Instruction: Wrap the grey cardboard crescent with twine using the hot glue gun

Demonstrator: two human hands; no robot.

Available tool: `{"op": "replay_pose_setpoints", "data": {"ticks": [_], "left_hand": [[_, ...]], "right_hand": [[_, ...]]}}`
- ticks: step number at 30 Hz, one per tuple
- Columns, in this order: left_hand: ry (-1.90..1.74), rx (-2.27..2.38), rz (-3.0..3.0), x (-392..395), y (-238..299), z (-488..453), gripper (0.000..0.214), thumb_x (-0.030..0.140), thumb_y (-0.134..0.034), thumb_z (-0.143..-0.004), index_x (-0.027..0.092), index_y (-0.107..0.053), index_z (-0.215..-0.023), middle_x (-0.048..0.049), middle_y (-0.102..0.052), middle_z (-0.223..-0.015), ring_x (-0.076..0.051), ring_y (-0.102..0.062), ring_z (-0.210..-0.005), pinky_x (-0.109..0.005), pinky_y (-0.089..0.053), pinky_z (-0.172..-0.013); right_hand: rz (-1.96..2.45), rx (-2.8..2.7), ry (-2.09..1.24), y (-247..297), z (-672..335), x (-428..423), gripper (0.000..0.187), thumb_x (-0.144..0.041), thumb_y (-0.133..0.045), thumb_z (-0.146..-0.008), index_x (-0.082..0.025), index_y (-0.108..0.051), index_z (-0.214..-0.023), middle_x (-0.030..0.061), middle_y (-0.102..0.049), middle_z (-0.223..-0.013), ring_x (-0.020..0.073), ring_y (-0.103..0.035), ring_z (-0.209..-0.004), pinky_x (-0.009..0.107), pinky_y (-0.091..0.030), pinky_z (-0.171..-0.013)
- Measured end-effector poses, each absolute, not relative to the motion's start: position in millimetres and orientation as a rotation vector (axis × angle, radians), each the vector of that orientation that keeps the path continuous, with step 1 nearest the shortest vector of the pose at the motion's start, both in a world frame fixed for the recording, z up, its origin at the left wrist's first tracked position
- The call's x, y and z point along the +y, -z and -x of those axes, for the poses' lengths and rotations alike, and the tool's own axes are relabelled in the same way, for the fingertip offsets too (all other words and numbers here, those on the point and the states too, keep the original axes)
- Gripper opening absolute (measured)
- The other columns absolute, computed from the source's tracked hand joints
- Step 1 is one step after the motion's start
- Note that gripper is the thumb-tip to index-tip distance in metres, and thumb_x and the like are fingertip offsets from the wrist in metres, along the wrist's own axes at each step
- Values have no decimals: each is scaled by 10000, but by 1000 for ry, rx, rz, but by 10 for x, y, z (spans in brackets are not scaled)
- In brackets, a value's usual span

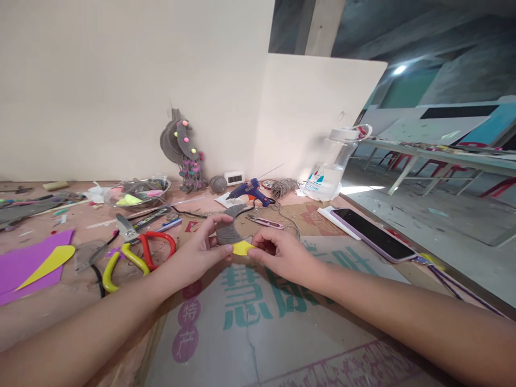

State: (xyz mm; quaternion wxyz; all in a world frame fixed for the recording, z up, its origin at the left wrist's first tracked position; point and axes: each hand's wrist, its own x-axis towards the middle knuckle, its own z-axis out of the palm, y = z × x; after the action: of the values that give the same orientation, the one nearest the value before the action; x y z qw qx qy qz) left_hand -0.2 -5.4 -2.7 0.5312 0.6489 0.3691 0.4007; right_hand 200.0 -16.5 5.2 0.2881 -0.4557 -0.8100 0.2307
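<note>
Between my hands is a yellow crescent shape point(242, 248), partly wrapped in grey yarn point(229, 231). My left hand point(212, 242) grips the wrapped part, with its thumb near the yellow edge and fingers behind. The thumb and fingers of my right hand point(268, 247) are pinched together at the bare yellow end; a strand of yarn may run there, but it is too small to tell. Beyond the hands lie a pink-handled thread snipper point(266, 222) and a blue glue gun point(252, 192).
Red-and-yellow-handled scissors point(139, 247), purple sheets point(36, 269) and a yellow cut piece point(48, 266) lie left. A bowl of scraps point(137, 193) and a decorated grey moon ornament point(177, 140) stand behind. A water bottle point(328, 166) and phone point(373, 234) are right.
</note>
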Motion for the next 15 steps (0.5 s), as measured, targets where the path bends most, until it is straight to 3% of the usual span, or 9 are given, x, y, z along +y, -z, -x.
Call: {"op": "replay_pose_setpoints", "data": {"ticks": [2, 4, 8, 12, 15], "left_hand": [[-983, 818, -1472, -50, 22, -18, 624, 268, -627, -719, 296, -313, -1258, -10, -569, -942, -124, -578, -738, -262, -481, -653], [-980, 841, -1441, -49, 14, -32, 624, 325, -624, -719, 276, -331, -1268, -28, -575, -981, -144, -588, -782, -284, -487, -687], [-937, 1047, -1566, -67, -2, -43, 453, 446, -545, -757, 182, -502, -1123, 4, -577, -695, -135, -547, -634, -243, -457, -594], [-967, 1146, -1659, -91, -9, -44, 403, 462, -510, -771, 187, -541, -1065, 20, -552, -653, -126, -503, -583, -214, -407, -521], [-977, 1176, -1751, -87, -4, -31, 296, 446, -500, -777, 174, -595, -846, 19, -542, -613, -135, -505, -599, -222, -402, -555]], "right_hand": [[1206, -2140, -621, -52, -1996, -173, 161, -310, -490, -821, -178, -483, -730, -22, -480, -643, 91, -420, -574, 205, -319, -515], [1197, -2136, -547, -63, -2000, -191, 149, -296, -481, -824, -179, -463, -734, -28, -471, -623, 86, -414, -554, 199, -313, -504], [1115, -2296, -244, -83, -2019, -250, 143, -279, -469, -835, -180, -451, -733, -24, -496, -622, 84, -418, -545, 202, -291, -500], [820, -2493, 125, -82, -2008, -292, 168, -216, -419, -867, -174, -447, -707, -4, -521, -645, 98, -446, -602, 220, -296, -541], [684, -2560, 297, -79, -1990, -300, 202, -203, -383, -890, -174, -465, -707, 10, -528, -663, 111, -446, -622, 233, -300, -557]]}}
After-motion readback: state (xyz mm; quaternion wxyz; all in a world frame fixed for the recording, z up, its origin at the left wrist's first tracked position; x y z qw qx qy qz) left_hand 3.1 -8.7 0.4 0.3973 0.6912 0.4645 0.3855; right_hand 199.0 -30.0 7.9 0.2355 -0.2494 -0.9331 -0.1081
